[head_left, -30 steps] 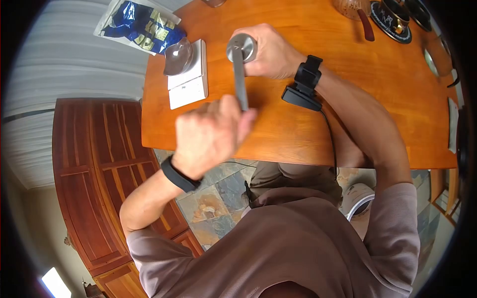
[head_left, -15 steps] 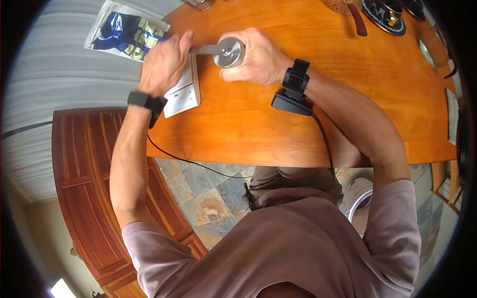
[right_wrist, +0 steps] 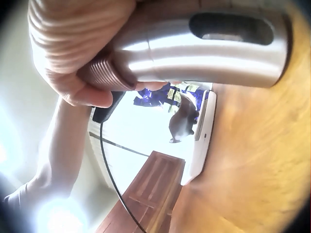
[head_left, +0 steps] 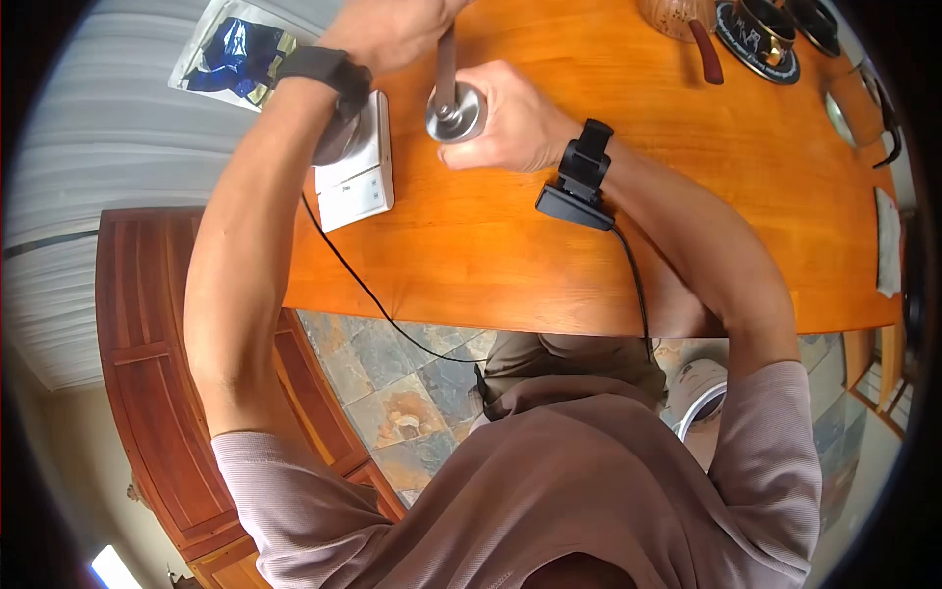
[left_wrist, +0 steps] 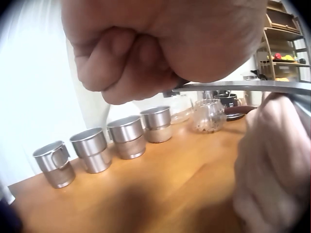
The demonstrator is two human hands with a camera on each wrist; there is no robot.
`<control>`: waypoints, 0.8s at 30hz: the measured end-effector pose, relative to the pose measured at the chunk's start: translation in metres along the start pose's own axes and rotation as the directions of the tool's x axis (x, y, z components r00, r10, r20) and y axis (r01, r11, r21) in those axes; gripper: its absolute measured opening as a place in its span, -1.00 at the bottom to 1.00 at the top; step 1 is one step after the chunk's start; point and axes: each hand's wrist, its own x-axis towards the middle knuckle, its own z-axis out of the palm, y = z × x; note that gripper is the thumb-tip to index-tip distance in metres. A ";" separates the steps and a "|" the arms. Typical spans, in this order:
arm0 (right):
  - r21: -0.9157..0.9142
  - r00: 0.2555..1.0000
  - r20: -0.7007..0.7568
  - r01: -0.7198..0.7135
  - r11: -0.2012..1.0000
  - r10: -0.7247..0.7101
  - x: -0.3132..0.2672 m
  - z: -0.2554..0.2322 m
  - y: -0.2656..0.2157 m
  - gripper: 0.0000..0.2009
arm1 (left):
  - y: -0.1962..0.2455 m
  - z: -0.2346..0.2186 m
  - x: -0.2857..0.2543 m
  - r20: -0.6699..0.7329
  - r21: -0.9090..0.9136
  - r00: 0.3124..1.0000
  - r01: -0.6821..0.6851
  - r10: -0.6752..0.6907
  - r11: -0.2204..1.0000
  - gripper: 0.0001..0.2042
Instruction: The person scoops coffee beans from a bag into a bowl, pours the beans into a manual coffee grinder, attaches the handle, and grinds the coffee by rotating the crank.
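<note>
My right hand [head_left: 518, 120] grips the body of a steel hand coffee grinder [head_left: 458, 120], holding it upright over the wooden table. In the right wrist view the grinder's cylinder [right_wrist: 214, 53] shows a ribbed band under the fingers and a dark oval window near its base. My left hand [head_left: 397, 29] is at the far end of the grinder's flat crank arm [head_left: 445, 71], past the grinder from me. Its fingers curl tightly in the left wrist view, around the crank's end, where the knob is hidden inside the fist [left_wrist: 160, 43].
A white scale [head_left: 358, 196] bearing a dark bowl [head_left: 337, 145] stands to the left, beside a blue-and-white bag [head_left: 231, 59]. Several steel cups [left_wrist: 90, 150] line the far side. A glass vessel [left_wrist: 209, 116] and a black cup [head_left: 765, 29] sit at the back right.
The crank has swung from pointing toward me, through the left, to pointing away. My left hand has travelled with it, while the right hand keeps holding the grinder, shifted slightly left.
</note>
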 end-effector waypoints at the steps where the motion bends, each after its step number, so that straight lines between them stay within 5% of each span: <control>1: 0.013 1.000 0.022 0.004 1.000 -0.005 0.000 0.001 0.001 -0.84 | 0.006 -0.002 0.002 0.029 -0.042 0.996 -0.080 0.081 0.996 -0.48; 2: 0.002 1.000 0.025 0.010 1.000 -0.010 0.002 0.000 0.000 -0.84 | 0.015 -0.006 0.005 0.052 -0.084 0.985 -0.162 0.166 0.983 -0.45; 5: -0.022 0.984 0.174 -0.022 1.000 0.026 0.003 0.000 -0.001 -0.82 | 0.060 -0.027 0.004 0.129 0.032 0.986 -0.114 0.109 0.993 -0.43; 7: -0.088 0.982 0.037 0.186 0.979 -0.183 0.001 0.003 0.003 -0.73 | 0.081 -0.031 -0.012 0.093 0.042 0.982 -0.169 0.164 0.985 -0.47; 8: 0.001 0.979 0.203 0.008 1.000 -0.008 0.002 0.003 0.009 -0.72 | 0.091 -0.033 -0.021 0.065 0.061 0.971 -0.233 0.229 0.970 -0.50; 9: -0.004 0.980 0.200 0.009 1.000 -0.008 0.002 0.016 0.010 -0.72 | 0.103 -0.033 -0.033 -0.018 0.099 0.964 -0.264 0.266 0.960 -0.59; 10: 0.620 0.985 -0.138 0.165 0.767 -0.100 0.001 0.035 0.005 -0.77 | 0.111 -0.032 -0.052 -0.054 0.040 0.965 -0.253 0.255 0.967 -0.61; 11: 0.884 0.895 -0.445 0.430 0.186 0.045 0.001 0.045 0.003 -0.80 | 0.115 -0.030 -0.073 -0.084 -0.019 0.967 -0.244 0.241 0.970 -0.64; 12: 0.691 0.975 -0.210 0.199 0.695 -0.070 0.008 0.017 0.015 -0.80 | 0.114 -0.032 -0.092 -0.073 -0.077 0.979 -0.197 0.192 0.977 -0.67; 13: 0.207 0.998 0.051 0.011 0.978 -0.022 0.014 -0.013 0.024 -0.78 | 0.110 -0.035 -0.109 -0.057 -0.133 0.987 -0.154 0.148 0.979 -0.70; 14: 0.232 0.996 0.020 -0.088 0.969 0.086 0.013 -0.009 0.014 -0.78 | 0.103 -0.033 -0.124 -0.066 -0.172 0.992 -0.122 0.112 0.978 -0.73; 17: 0.119 0.999 -0.020 -0.028 0.992 0.030 0.010 0.000 0.004 -0.82 | 0.089 -0.040 -0.158 -0.016 -0.139 0.995 -0.100 0.098 0.985 -0.78; 18: 0.252 0.982 0.053 -0.191 0.949 0.184 0.010 -0.007 0.000 -0.80 | 0.081 -0.033 -0.173 0.011 -0.076 0.999 -0.032 0.032 0.997 -0.77; 19: 0.254 0.982 0.039 -0.189 0.949 0.185 0.009 -0.009 0.001 -0.80 | 0.071 -0.024 -0.187 0.032 -0.012 0.999 0.031 -0.030 0.999 -0.75; 21: 0.089 0.994 -0.082 -0.069 0.994 0.076 0.008 -0.015 0.002 -0.78 | 0.055 -0.018 -0.203 0.084 -0.196 0.964 0.266 -0.254 0.944 -0.73; 22: 0.214 0.978 -0.086 -0.167 0.962 0.189 0.006 -0.018 -0.001 -0.78 | 0.053 -0.019 -0.205 0.053 -0.226 0.962 0.273 -0.268 0.935 -0.71; 24: 0.160 0.984 -0.119 -0.117 0.980 0.136 0.006 -0.019 0.001 -0.78 | 0.059 -0.030 -0.201 0.097 -0.248 0.943 0.332 -0.318 0.910 -0.68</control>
